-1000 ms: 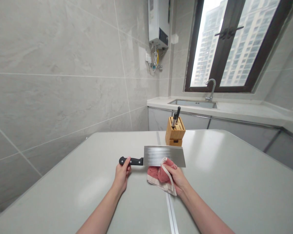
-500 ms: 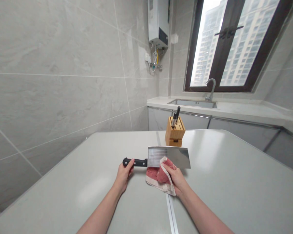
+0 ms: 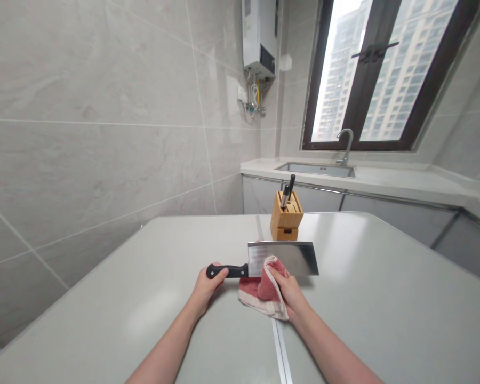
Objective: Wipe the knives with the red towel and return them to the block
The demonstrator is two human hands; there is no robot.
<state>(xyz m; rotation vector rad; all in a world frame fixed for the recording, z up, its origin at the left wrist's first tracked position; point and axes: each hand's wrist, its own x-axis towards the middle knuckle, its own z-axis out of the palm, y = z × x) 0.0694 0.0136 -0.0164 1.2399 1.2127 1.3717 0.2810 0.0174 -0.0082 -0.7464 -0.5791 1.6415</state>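
Observation:
My left hand [image 3: 208,285] is closed around the black riveted handle of a cleaver [image 3: 296,257]. Its wide steel blade points to the right, above the white table [image 3: 176,341]. A red cloth with a white border [image 3: 270,288] is pinched in my right hand [image 3: 290,293] and folded against the lower part of the blade. The cloth hides part of the blade's lower edge, and the right fingertips are hidden behind the cloth and blade.
A wooden knife block [image 3: 287,216] with black-handled tools in it stands just beyond the blade. Farther back is a counter with a sink [image 3: 316,169] and a faucet [image 3: 346,145]. A tiled wall [image 3: 104,160] borders the left side.
My left hand and the cleaver have shifted slightly to the right, so the blade has slid along the cloth. My right hand and the cloth have stayed nearly in place.

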